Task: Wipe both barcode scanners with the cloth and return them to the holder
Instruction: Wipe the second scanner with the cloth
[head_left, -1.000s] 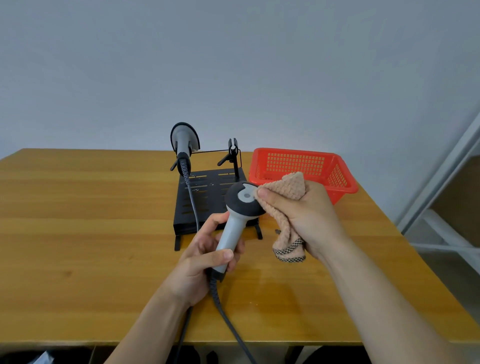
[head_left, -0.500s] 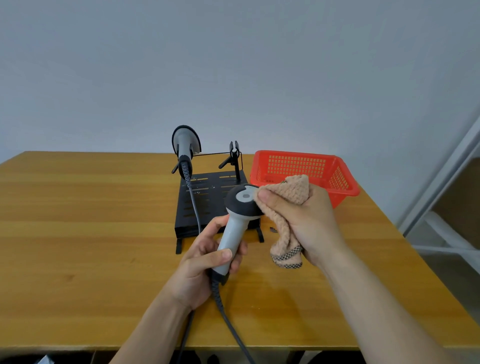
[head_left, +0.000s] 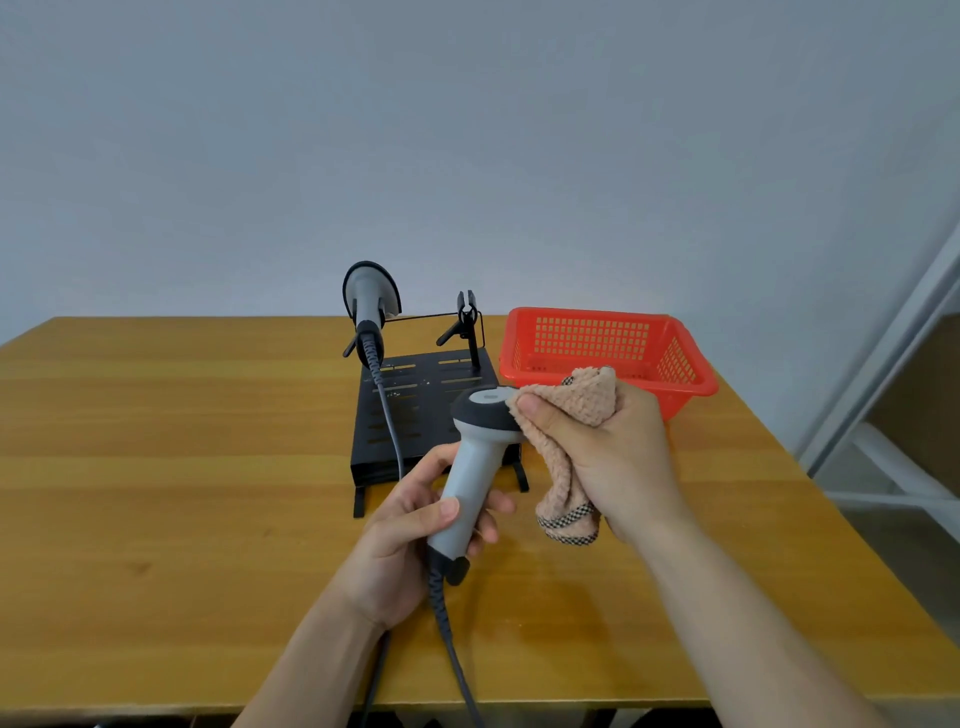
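**Cloth pressed to the scanner head at mid-frame**

The grey scanner (head_left: 475, 467) is held above the table, just below the centre of the frame. Its long axis runs nearly upright and leans a little to the right, with the dark head on top and the cable (head_left: 452, 639) trailing off the bottom edge. The left hand (head_left: 410, 535) is wrapped round its handle. The right hand (head_left: 613, 457) clutches a bunched pink cloth (head_left: 566, 415), thumb pushing it against the right side of the head.

Behind them stands the black holder (head_left: 415, 410). The second scanner (head_left: 369, 301) sits in its left cradle, head up, cord hanging down. To the right of the holder is a red mesh basket (head_left: 691, 384), its near wall partly hidden by the cloth.

Everything rests on a wooden table (head_left: 156, 467) set against a plain pale wall (head_left: 467, 130).
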